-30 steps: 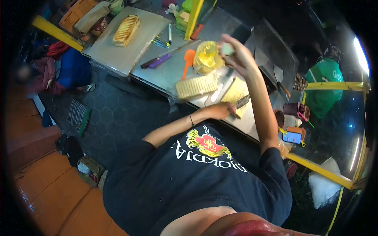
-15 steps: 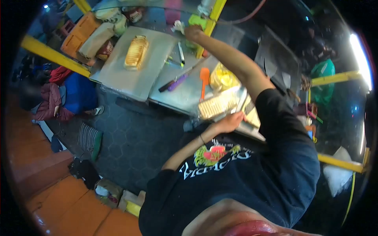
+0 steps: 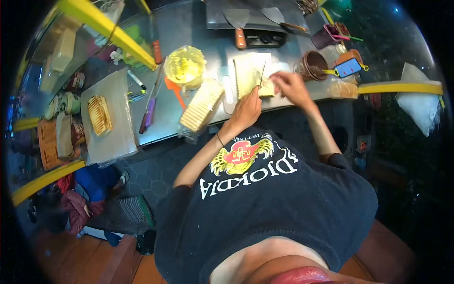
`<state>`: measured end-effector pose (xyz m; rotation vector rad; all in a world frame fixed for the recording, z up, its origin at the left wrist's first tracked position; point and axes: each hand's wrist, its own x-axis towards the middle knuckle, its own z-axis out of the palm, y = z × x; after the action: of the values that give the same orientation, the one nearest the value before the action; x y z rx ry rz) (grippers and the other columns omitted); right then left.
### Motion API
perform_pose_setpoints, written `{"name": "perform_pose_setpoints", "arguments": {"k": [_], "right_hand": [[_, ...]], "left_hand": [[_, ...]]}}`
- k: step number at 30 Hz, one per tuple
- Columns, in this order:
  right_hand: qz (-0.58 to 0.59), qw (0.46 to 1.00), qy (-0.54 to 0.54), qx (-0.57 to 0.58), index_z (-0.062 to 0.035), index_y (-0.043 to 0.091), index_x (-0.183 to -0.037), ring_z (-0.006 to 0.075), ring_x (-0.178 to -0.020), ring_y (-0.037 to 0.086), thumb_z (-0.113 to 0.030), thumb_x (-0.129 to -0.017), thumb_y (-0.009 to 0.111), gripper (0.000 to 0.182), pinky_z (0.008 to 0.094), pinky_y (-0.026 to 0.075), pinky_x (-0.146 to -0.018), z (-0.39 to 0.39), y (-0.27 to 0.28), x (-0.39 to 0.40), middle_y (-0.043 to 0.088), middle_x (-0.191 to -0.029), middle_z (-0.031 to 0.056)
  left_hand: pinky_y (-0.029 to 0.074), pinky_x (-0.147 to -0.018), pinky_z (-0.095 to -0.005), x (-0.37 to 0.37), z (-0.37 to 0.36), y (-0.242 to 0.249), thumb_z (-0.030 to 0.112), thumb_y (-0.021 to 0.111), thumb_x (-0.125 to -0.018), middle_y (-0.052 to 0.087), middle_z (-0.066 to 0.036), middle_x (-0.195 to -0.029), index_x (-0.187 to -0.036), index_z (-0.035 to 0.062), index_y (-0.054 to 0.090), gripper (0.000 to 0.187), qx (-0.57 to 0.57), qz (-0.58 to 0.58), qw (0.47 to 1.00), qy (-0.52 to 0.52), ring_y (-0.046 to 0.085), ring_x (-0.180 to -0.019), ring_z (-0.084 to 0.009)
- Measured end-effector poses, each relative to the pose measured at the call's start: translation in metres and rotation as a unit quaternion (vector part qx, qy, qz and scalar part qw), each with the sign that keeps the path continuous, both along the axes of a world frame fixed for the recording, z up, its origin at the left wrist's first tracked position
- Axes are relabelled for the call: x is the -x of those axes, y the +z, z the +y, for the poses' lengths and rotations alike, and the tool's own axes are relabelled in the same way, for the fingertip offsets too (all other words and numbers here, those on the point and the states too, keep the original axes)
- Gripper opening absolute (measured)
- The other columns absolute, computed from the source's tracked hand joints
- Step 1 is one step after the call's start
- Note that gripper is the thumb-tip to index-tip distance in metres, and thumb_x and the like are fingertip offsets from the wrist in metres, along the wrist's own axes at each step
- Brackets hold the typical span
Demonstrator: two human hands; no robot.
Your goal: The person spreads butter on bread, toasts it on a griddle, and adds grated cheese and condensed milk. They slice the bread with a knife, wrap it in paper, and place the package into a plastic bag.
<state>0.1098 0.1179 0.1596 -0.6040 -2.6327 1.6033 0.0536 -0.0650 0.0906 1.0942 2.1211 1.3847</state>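
Observation:
A pale bread slice (image 3: 247, 71) lies on the metal counter, with a yellowish, dark-edged piece of bread (image 3: 267, 88) at its right. My left hand (image 3: 248, 109) is closed at the bread's near edge, pinching a thin, dark, blade-like tool (image 3: 262, 73) that points away over the bread. My right hand (image 3: 291, 87) hovers at the bread's right side, fingers bent and apart, with nothing visible in them. Left of the bread are a sliced loaf (image 3: 202, 105) in clear plastic, a white flat utensil (image 3: 227, 90) and a tub of yellow spread (image 3: 185, 66).
Toasted bread (image 3: 100, 115) rests on a covered board (image 3: 118, 94) at left. Nearby are a purple-handled knife (image 3: 150, 112) and an orange spatula (image 3: 175, 92). Scrapers (image 3: 240, 38) lie at the back. At right are a brown tub (image 3: 314, 64) and a phone (image 3: 348, 68). Yellow posts (image 3: 111, 33) frame the stall.
My right hand has come back from the green item and crumpled white tissue to the bread. The view has turned right. My left hand stays at the bread.

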Motion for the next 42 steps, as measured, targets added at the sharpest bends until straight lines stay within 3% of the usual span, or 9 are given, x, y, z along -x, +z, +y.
{"name": "perform_pose_setpoints", "arguments": {"k": [2,7,9,11,13,16,18,30,42], "right_hand": [[-0.053,0.988,-0.004,0.143,0.0001,0.069,-0.099,0.0059,-0.058,0.055,-0.034,-0.098,0.058,0.036,0.0216,0.044,-0.054,-0.006,-0.026,-0.020,0.061,-0.071,-0.0003],[0.097,0.991,-0.083,0.050,0.0028,0.059,-0.085,0.0148,-0.061,0.061,-0.020,-0.097,0.054,0.026,0.0315,0.047,-0.057,0.012,-0.081,-0.023,0.062,-0.067,0.0111],[0.097,0.986,-0.090,0.098,0.0022,0.057,-0.091,0.0192,-0.061,0.063,-0.016,-0.097,0.052,0.020,0.0358,0.047,-0.058,0.024,-0.067,-0.028,0.064,-0.068,0.0133],[0.076,0.991,-0.069,0.091,0.0001,0.058,-0.100,0.0258,-0.068,0.066,-0.011,-0.096,0.050,0.014,0.0387,0.048,-0.062,0.050,-0.073,-0.034,0.065,-0.076,0.0160],[0.185,0.974,-0.035,-0.123,-0.0021,0.058,-0.103,0.0330,-0.076,0.064,-0.009,-0.095,0.050,0.013,0.0411,0.048,-0.065,0.072,-0.075,-0.036,0.064,-0.088,0.0171],[0.155,0.974,0.028,-0.161,-0.0067,0.060,-0.105,0.0377,-0.081,0.061,-0.010,-0.094,0.053,0.013,0.0457,0.047,-0.067,0.094,-0.082,-0.041,0.061,-0.092,0.0173],[0.120,0.975,0.070,-0.175,-0.0080,0.060,-0.105,0.0380,-0.079,0.061,-0.011,-0.094,0.053,0.014,0.0473,0.047,-0.067,0.101,-0.083,-0.044,0.060,-0.091,0.0171],[0.152,0.969,0.109,-0.158,-0.0058,0.064,-0.100,0.0433,-0.080,0.062,-0.010,-0.091,0.052,0.015,0.0507,0.049,-0.070,0.117,-0.087,-0.008,0.061,-0.085,0.0220],[0.145,0.974,0.059,-0.163,-0.0026,0.064,-0.098,0.0448,-0.080,0.061,-0.011,-0.091,0.052,0.016,0.0522,0.049,-0.071,0.108,-0.091,-0.011,0.063,-0.086,0.0243]], "left_hand": [[0.047,-0.082,-0.0517,-0.009,0.018,0.002,0.006,0.043,-0.092,0.062,-0.032,-0.098,-0.129,-0.0076,0.044,0.040,0.035,0.008,0.999,-0.006,0.060,-0.093,-0.0466],[0.048,-0.090,-0.0423,-0.020,0.046,-0.005,0.015,0.053,-0.094,0.058,-0.028,-0.112,-0.141,-0.0064,0.035,0.054,-0.026,0.006,0.999,-0.034,0.060,-0.102,-0.0388],[0.043,-0.099,-0.0393,-0.007,0.036,-0.008,0.021,0.055,-0.096,0.054,-0.026,-0.122,-0.140,-0.0045,0.040,0.053,-0.021,-0.137,0.990,-0.017,0.055,-0.111,-0.0358],[0.041,-0.101,-0.0394,0.001,0.023,-0.035,0.025,0.056,-0.097,0.054,-0.023,-0.124,-0.135,-0.0031,0.047,0.048,0.019,0.027,0.988,0.154,0.053,-0.117,-0.0330],[0.041,-0.100,-0.0398,0.011,0.011,-0.079,0.026,0.053,-0.098,0.056,-0.023,-0.122,-0.133,-0.0031,0.048,0.045,0.056,0.061,0.969,0.234,0.054,-0.116,-0.0329],[0.046,-0.091,-0.0365,0.017,0.011,-0.096,0.028,0.050,-0.100,0.062,-0.018,-0.110,-0.131,-0.0026,0.049,0.043,0.050,-0.058,0.946,0.315,0.059,-0.102,-0.0278],[0.047,-0.079,-0.0309,0.020,0.019,-0.086,0.030,0.048,-0.100,0.064,-0.012,-0.097,-0.128,-0.0015,0.051,0.042,0.010,-0.280,0.901,0.332,0.059,-0.087,-0.0189],[0.046,-0.070,-0.0256,0.049,0.040,-0.099,0.034,0.048,-0.100,0.063,-0.006,-0.091,-0.114,-0.0007,0.061,0.040,0.020,-0.244,0.854,0.459,0.057,-0.076,-0.0121],[0.042,-0.102,-0.0304,0.049,0.060,-0.063,0.031,0.043,-0.104,0.052,-0.010,-0.138,-0.143,0.0007,0.042,0.049,-0.161,-0.331,0.894,0.253,0.052,-0.124,-0.0169]]}}
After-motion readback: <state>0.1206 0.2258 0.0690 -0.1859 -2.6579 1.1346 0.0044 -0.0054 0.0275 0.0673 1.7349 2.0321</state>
